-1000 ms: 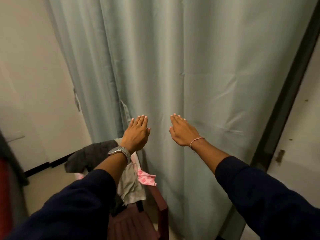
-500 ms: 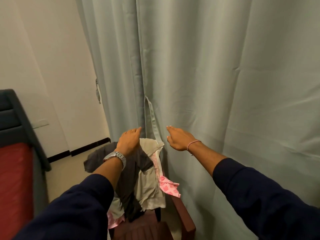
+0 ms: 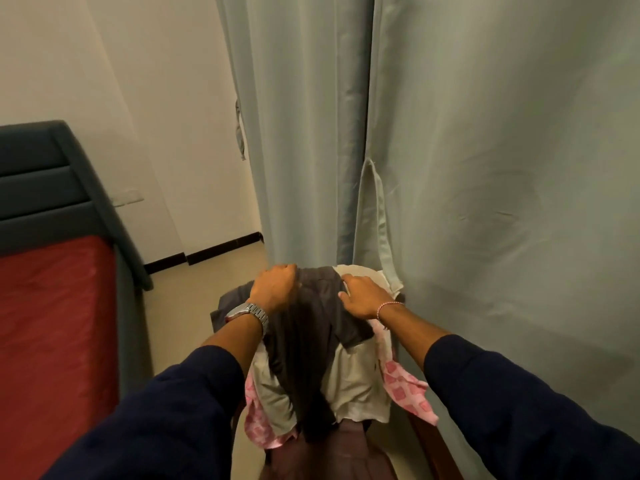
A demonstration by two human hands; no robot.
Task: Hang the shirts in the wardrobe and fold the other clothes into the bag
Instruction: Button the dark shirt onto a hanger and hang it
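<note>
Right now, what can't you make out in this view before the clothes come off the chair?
- Chair: back and seat hidden under the clothes.
- Pink cloth: mostly covered by the beige garment; type unclear.
- Left hand fingertips: curled into the dark shirt.
- Behind the curtain: hidden.
- Bag: not in view.

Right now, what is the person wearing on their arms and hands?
Both arms have dark navy long sleeves, pushed up a bit from the wrists. The left hand has a silver metal watch on its wrist. The right hand has a thin pink and white bracelet. No gloves or rings show.
</note>
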